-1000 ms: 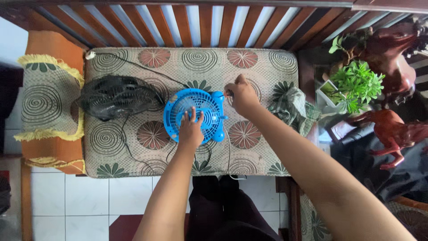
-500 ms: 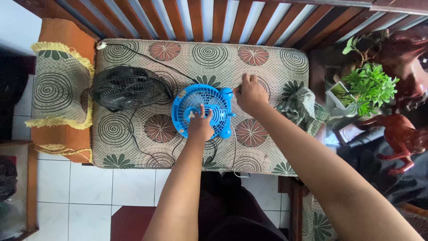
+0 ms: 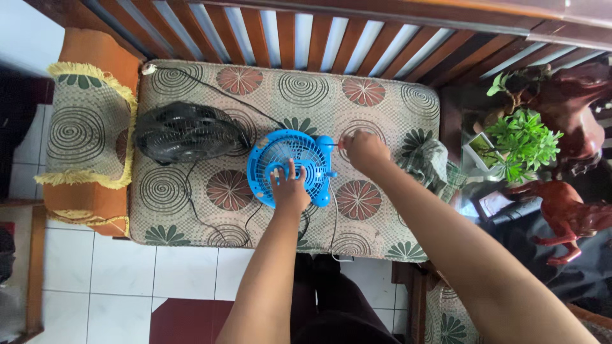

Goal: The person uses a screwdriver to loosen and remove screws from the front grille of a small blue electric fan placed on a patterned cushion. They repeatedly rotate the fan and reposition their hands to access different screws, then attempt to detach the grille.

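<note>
A small blue fan (image 3: 288, 164) with a round slatted grille lies face-up on the patterned seat cushion (image 3: 376, 114), near its middle. Just left of it lies a black fan (image 3: 185, 132).

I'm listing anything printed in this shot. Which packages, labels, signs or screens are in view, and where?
No packages, labels, signs or screens are clearly in view.
Small framed flat item: on the dark side table right of the patterned seat cushion, below the green potted plant; rectangular, pale frame, reddish face; too small to tell what it is.
</note>
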